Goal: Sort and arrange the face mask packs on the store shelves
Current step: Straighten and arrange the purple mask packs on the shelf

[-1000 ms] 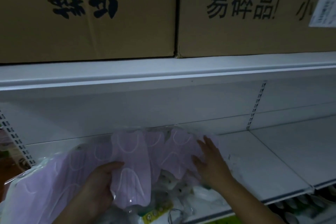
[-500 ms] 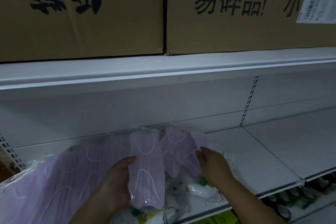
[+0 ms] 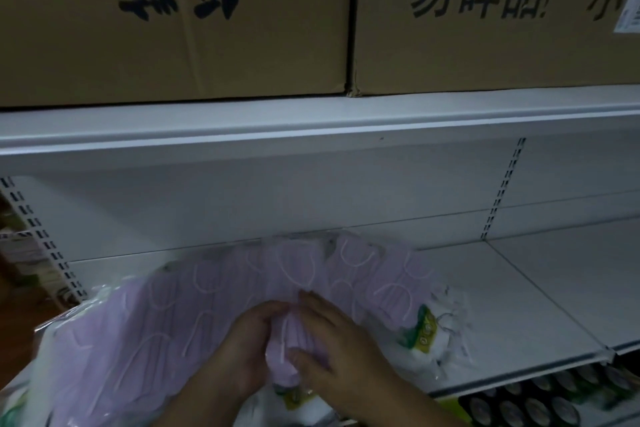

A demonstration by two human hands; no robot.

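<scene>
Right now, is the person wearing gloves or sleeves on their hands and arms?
No. The left hand and right hand are bare, with no gloves, rings or watch showing. Both forearms are bare too, as far as the picture shows; no sleeve is in view.

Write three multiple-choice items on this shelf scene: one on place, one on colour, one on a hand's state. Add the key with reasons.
1. Where do the cardboard boxes stand?
A. on the upper shelf
B. on the floor
C. in a cart

2. What colour are the face mask packs?
A. green
B. lilac
C. black

3. What is the right hand doing?
A. hanging idle
B. pointing at a box
C. gripping a mask pack with the left hand

Key: 1 A, they sit on its top; 2 B, pale purple shows through clear wrap; 3 C, thumb and fingers close round the pack.
</scene>
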